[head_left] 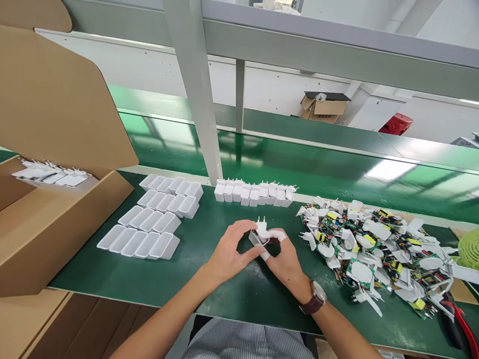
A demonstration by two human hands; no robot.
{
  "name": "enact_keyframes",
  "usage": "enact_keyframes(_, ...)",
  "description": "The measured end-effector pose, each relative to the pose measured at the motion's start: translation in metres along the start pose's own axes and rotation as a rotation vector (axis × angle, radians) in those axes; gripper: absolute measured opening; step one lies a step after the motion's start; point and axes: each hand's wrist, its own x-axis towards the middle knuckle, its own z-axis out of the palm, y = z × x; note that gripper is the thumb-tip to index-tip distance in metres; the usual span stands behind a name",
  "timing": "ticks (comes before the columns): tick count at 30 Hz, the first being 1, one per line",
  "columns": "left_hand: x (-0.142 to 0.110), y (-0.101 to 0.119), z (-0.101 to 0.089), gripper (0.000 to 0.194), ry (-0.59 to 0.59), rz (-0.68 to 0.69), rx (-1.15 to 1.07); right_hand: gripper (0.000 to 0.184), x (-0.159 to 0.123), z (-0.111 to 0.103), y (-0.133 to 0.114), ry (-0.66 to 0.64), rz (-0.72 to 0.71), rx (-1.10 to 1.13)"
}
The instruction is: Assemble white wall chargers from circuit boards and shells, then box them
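Note:
Both of my hands meet over the green mat, closed around one white charger plug whose two pins point up. My left hand cups its left side. My right hand, with white tape on two fingertips and a watch on the wrist, pinches it from the right. A row of assembled white plugs stands just behind my hands. To the left lie rows of empty white shells. On the right is a heap of circuit boards with plug caps.
An open cardboard box holding white plugs stands at the left. A green conveyor belt runs behind the mat, with a grey post rising from it. Red-handled pliers lie at the far right beside a green round object.

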Motion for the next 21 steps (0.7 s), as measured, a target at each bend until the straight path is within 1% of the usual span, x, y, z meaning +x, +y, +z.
enact_keyframes(1,0.000,-0.003,-0.001,0.034,-0.023,-0.029,-0.027,0.035,-0.001,0.001,0.004,-0.012,-0.028,-0.080)
enact_keyframes(3,0.000,-0.008,-0.002,0.022,-0.074,-0.063,-0.058,0.055,-0.001,0.003,0.010,-0.067,-0.036,-0.120)
enact_keyframes(5,0.000,-0.010,-0.002,0.017,-0.122,-0.063,-0.049,0.075,0.004,0.002,0.014,-0.199,-0.027,-0.086)
enact_keyframes(6,0.001,-0.010,-0.001,0.018,-0.137,-0.051,-0.037,0.079,0.007,0.002,0.014,-0.282,-0.026,-0.069)
enact_keyframes(7,0.002,-0.009,0.001,0.020,-0.138,-0.036,-0.024,0.080,0.011,0.000,0.014,-0.358,-0.025,-0.064)
enact_keyframes(9,0.004,-0.007,0.003,0.025,-0.105,-0.025,0.004,0.077,0.017,-0.002,0.014,-0.446,-0.013,-0.080)
enact_keyframes(10,0.006,-0.005,0.003,0.026,-0.083,-0.035,0.012,0.078,0.019,-0.003,0.014,-0.458,-0.002,-0.093)
enact_keyframes(12,0.009,-0.002,0.001,0.022,-0.066,-0.087,0.018,0.081,0.020,-0.003,0.015,-0.454,0.009,-0.107)
enact_keyframes(13,0.011,-0.001,-0.002,0.022,-0.082,-0.105,0.018,0.080,0.020,-0.003,0.016,-0.450,-0.007,-0.102)
enact_keyframes(14,0.013,0.000,-0.005,0.027,-0.113,-0.103,0.019,0.077,0.019,-0.001,0.018,-0.446,-0.038,-0.091)
enact_keyframes(15,0.013,0.001,-0.008,0.031,-0.154,-0.080,0.027,0.072,0.017,0.000,0.021,-0.438,-0.077,-0.080)
enact_keyframes(16,0.013,0.001,-0.010,0.031,-0.198,-0.042,0.044,0.066,0.014,0.002,0.024,-0.429,-0.115,-0.070)
enact_keyframes(18,0.011,0.001,-0.012,0.021,-0.276,0.050,0.104,0.061,0.009,0.005,0.032,-0.411,-0.148,-0.059)
enact_keyframes(19,0.008,-0.001,-0.011,0.018,-0.300,0.079,0.141,0.062,0.006,0.007,0.036,-0.401,-0.141,-0.058)
enact_keyframes(21,0.001,-0.004,-0.006,0.024,-0.324,0.086,0.215,0.070,0.001,0.008,0.046,-0.380,-0.098,-0.056)
